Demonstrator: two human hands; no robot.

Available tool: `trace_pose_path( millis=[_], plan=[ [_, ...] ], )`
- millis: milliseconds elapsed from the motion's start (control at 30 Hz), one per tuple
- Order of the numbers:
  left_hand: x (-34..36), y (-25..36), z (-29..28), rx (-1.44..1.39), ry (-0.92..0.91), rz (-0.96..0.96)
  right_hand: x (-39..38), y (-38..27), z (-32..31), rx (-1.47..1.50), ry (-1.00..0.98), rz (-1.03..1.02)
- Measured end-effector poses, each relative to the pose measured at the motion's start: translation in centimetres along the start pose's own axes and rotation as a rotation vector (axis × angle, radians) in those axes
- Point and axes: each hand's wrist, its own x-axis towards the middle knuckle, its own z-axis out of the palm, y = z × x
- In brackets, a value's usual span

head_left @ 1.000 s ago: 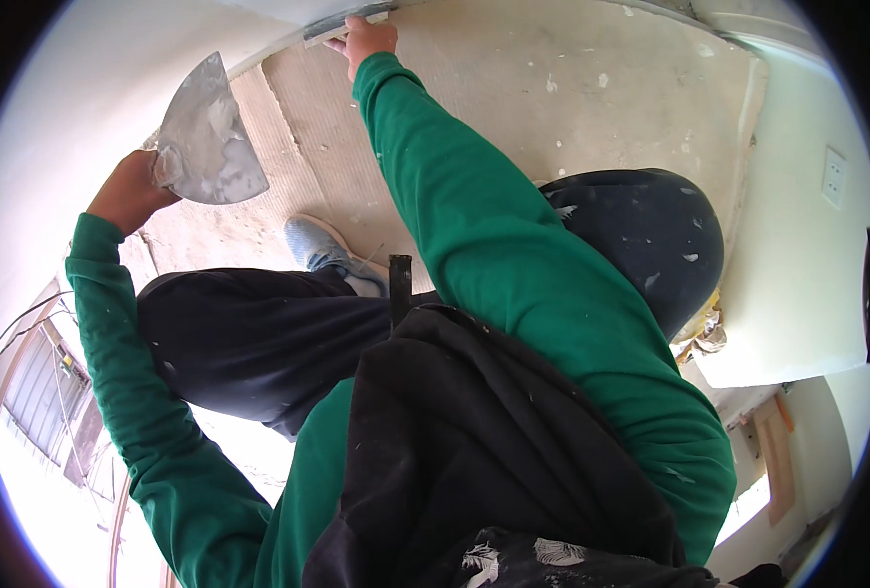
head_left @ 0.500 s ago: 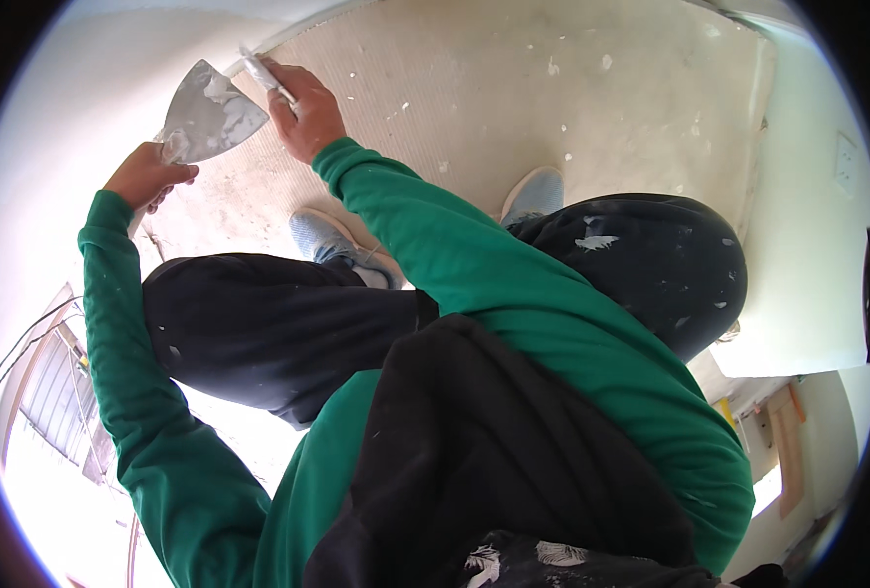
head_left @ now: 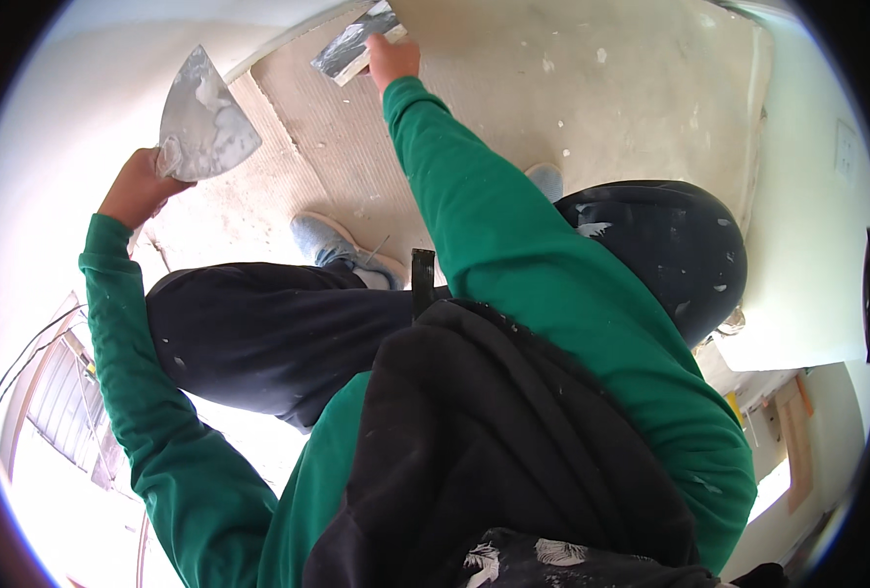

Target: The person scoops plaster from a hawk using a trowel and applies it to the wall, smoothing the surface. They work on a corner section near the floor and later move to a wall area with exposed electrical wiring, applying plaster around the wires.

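Observation:
My left hand (head_left: 141,188) grips a putty knife (head_left: 204,116) by its handle end, with the broad, fan-shaped blade pointing up and away from me. White putty is smeared across that blade, with a lump close to my fingers. Farther out and to the right, my right hand (head_left: 393,61) is wrapped round a plastering trowel (head_left: 347,49). Its rectangular metal blade is streaked with white and lies near the foot of the white wall (head_left: 92,108). My right fingers partly cover its handle. The two tools are apart from each other.
Ribbed cardboard-like sheeting (head_left: 513,108) with white specks covers the floor, and a seam runs across it at the left. My shoes (head_left: 332,240) stand on it. Another white wall (head_left: 807,225) with a socket plate (head_left: 845,152) rises at the right. Cables (head_left: 28,348) hang at the far left.
My right hand has moved away and to the right with the trowel, turning its blade face into view. The putty knife in my left hand has tilted slightly, its blade more upright.

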Motion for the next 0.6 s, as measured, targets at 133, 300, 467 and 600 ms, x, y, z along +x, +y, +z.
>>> trace_pose_path(
  millis=[133, 300, 467, 600],
  plan=[
    [-0.4, 0.2, 0.2, 0.082, -0.040, 0.004, 3.9, -2.0, -1.4, -0.472, -0.025, 0.001],
    [-0.7, 0.7, 0.3, 0.029, -0.038, -0.043, 7.8, -2.3, -0.5, -1.109, -0.135, -0.266],
    [-0.9, 1.0, 0.2, 0.059, -0.040, 0.015, 12.5, -0.4, 0.0, -1.216, -0.254, -0.461],
    [-1.0, 0.8, 0.2, 0.081, -0.033, 0.066, 14.2, 0.8, 0.0, -1.272, -0.294, -0.471]
  ],
)
